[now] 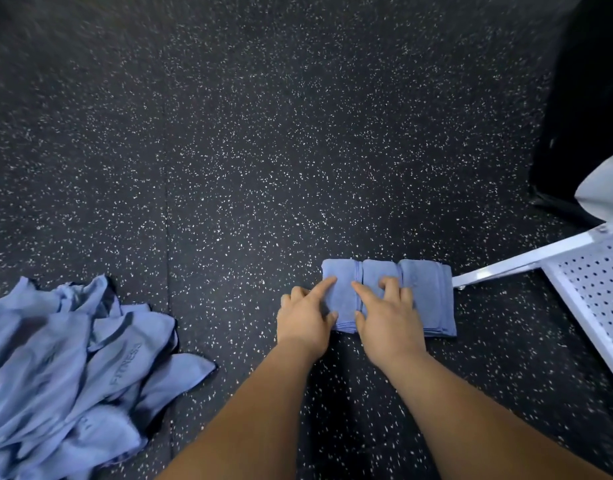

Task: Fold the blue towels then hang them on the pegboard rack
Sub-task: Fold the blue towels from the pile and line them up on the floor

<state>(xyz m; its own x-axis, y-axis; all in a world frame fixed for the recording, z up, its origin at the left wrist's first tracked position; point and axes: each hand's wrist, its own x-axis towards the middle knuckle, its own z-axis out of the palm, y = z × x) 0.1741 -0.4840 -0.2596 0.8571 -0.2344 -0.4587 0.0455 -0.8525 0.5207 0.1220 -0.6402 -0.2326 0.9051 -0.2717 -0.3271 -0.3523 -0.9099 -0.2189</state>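
Note:
Three folded blue towels lie side by side on the speckled black floor: a left one (340, 271), a middle one (380, 270) and a right one (428, 299). My left hand (305, 320) is on the left towel, index finger stretched over its top and thumb at its near edge. My right hand (384, 322) is on the middle towel, with bent fingers on top, the index along the seam between the two towels and the thumb at the near edge. A heap of unfolded blue towels (66, 368) lies at the lower left. The white pegboard rack (596, 282) is at the right edge.
The rack's white foot bar (499, 268) reaches almost to the right folded towel. A tall black object (589, 98) stands at the upper right. The rubber floor (263, 150) stretches beyond the towels, with a seam running down its left part.

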